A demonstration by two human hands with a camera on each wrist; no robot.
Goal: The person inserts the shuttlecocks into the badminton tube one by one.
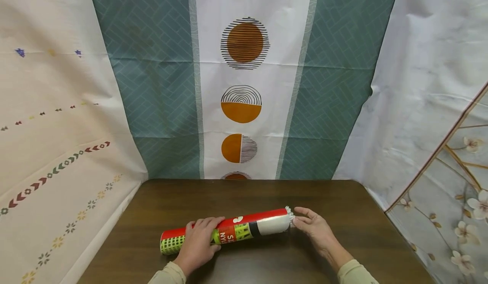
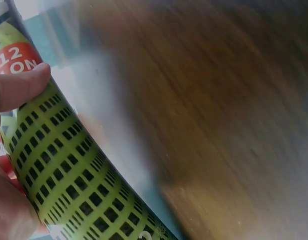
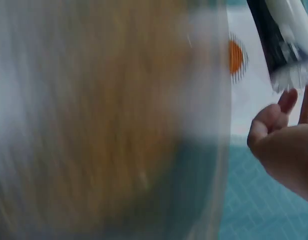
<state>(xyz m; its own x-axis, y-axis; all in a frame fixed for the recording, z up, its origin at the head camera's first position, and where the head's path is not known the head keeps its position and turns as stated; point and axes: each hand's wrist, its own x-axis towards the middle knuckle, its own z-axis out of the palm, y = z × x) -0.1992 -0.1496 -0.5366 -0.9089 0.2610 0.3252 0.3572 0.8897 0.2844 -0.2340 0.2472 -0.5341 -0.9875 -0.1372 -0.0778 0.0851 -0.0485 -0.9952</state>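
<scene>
A long tube point(image 1: 263, 218) printed in red, green and black, with the lettering "NYL" and a white right end, lies slanted across the middle of the table; it looks like a shuttlecock tube. My left hand point(image 1: 198, 241) grips it near its left end, thumb on the near side and fingers over the top. Out of the right end shows a jagged white rim point(image 1: 289, 219), like a shuttlecock's skirt. Beside that rim is my right hand point(image 1: 314, 231), its fingers spread and loosely bent, fingertips at the rim. Whether they touch it, I cannot tell.
The dark wooden table point(image 1: 152, 203) runs back to a hanging cloth point(image 1: 164, 106) with green bands and orange circles. Patterned white cloths point(image 1: 49, 148) border the left side and floral ones point(image 1: 450, 199) the right.
</scene>
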